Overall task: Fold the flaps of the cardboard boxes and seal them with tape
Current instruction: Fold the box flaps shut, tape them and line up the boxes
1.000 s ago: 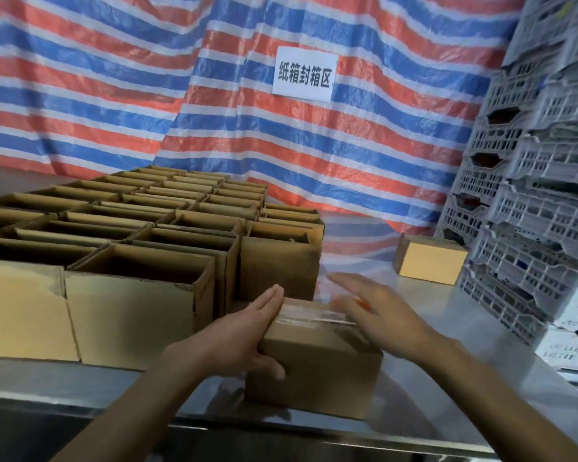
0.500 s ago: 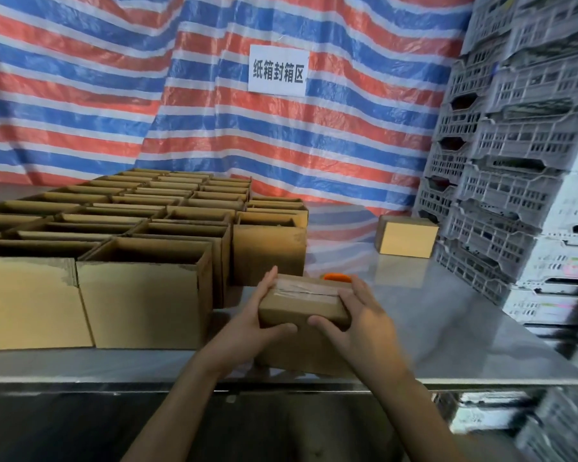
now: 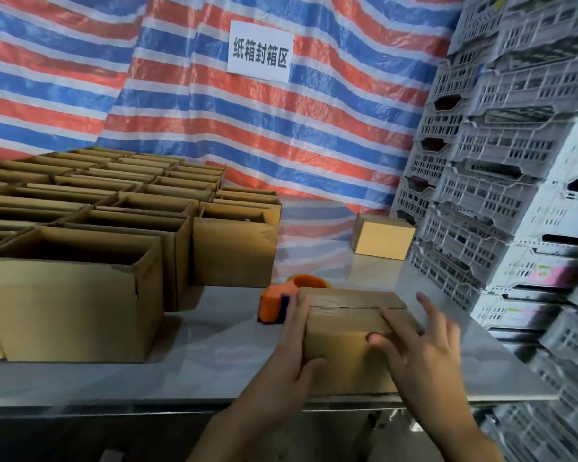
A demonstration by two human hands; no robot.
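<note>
Nearest to us, we saw two bare forearms coming in from the bottom edge. The left hand (image 3: 291, 371) lay against the left side of the taped box (image 3: 344, 355). Its fingers were straight and together, running up that side, with the thumb spread onto the front face and nothing curled round. The right hand (image 3: 424, 358) was spread wide over the box's right part, forefinger lying across the top and thumb tip touching the front face. Its other fingers were lifted and blurred, so we could not tell if they touched.

The box stood at the near edge of the steel table (image 3: 197, 371), right of centre, with its flaps shut and clear tape over the top seam. Just behind its left rear corner we noted an orange tape dispenser (image 3: 274, 303) on the table, near the left fingertips; contact was unclear.

Left of that, a block of open boxes (image 3: 70, 295) stood packed in rows running to the back. Farther back on the right a closed box (image 3: 382, 238) sat alone, just beside grey crates (image 3: 488, 195) stacked along the right side. Behind it all hung a red, white and blue striped tarp (image 3: 197, 121) bearing a white sign (image 3: 260, 51) with printed characters.
</note>
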